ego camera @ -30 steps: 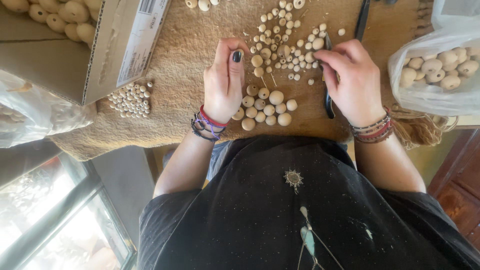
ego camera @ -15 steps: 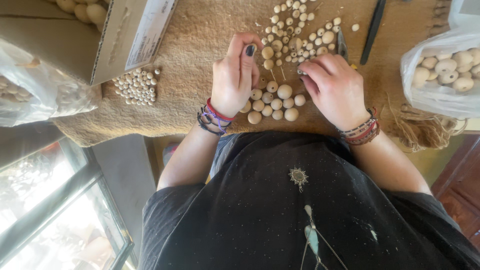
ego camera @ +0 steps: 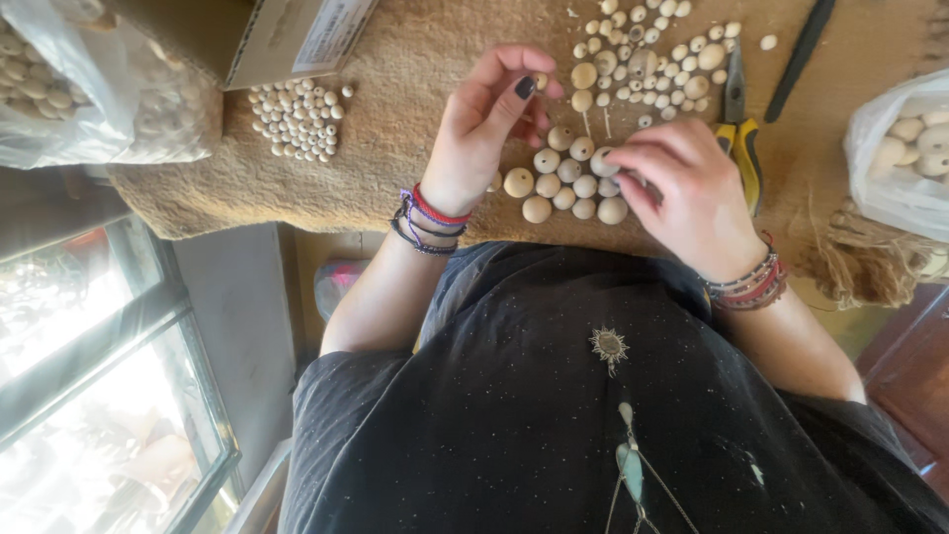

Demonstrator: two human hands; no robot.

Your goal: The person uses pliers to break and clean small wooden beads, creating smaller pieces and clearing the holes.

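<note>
The left hand (ego camera: pixel 484 129) pinches one small wooden bead (ego camera: pixel 540 81) between its fingertips, lifted just above the burlap-covered counter (ego camera: pixel 395 148) for a clear look. The right hand (ego camera: pixel 682 188) curls its fingers over the cluster of larger beads (ego camera: pixel 563 183) at the counter's near edge, touching one; whether it grips is hidden. Pliers (ego camera: pixel 739 129) lie just beside it.

1. The left hand (ego camera: pixel 489 133) has lifted off the cluster of large wooden beads (ego camera: pixel 568 183); it now pinches one small bead (ego camera: pixel 540 81) between thumb and fingertips, above the cluster.
2. The right hand (ego camera: pixel 682 188) has slid from the pliers (ego camera: pixel 739 133) to the cluster's right edge, fingertips on a bead there.
3. The pliers' yellow handles now lie uncovered on the worktop (ego camera: pixel 395 148).
</note>
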